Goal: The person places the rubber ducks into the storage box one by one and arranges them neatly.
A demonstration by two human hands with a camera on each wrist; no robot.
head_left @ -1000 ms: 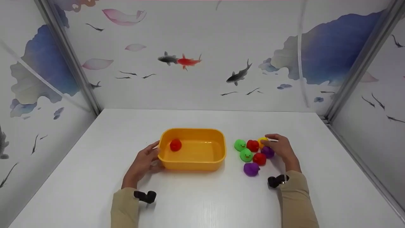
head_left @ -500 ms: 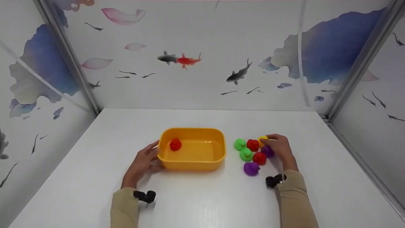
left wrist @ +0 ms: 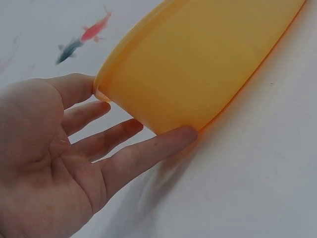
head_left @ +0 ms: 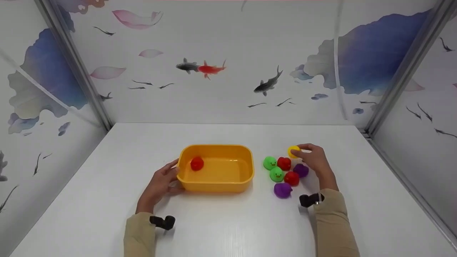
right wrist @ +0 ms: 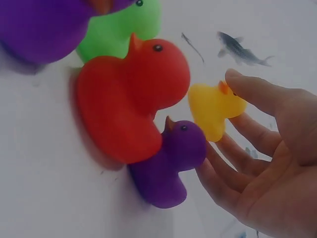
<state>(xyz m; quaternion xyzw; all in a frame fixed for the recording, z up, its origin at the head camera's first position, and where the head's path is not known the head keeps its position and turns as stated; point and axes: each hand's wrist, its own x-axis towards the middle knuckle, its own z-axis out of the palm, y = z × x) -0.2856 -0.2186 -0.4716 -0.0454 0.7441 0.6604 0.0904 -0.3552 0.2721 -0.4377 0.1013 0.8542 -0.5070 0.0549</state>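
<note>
The left hand (head_left: 160,181), fingers spread and fairly straight, touches the left end of the orange tub (head_left: 214,187), seemingly to steady it; a red toy (head_left: 197,163) lies inside at left. Right of the tub, the right hand (head_left: 316,160) pinches the yellow duck (head_left: 292,149) between thumb and fingers beyond the duck group (head_left: 284,164), probably because its far edge leaves finger room.

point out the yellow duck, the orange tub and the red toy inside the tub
Yellow duck (right wrist: 207,109): right wrist view, on its body.
Orange tub (head_left: 228,172): head view, on its bare inside floor.
Red toy (head_left: 197,164): head view, on the middle of its visible surface.
</note>
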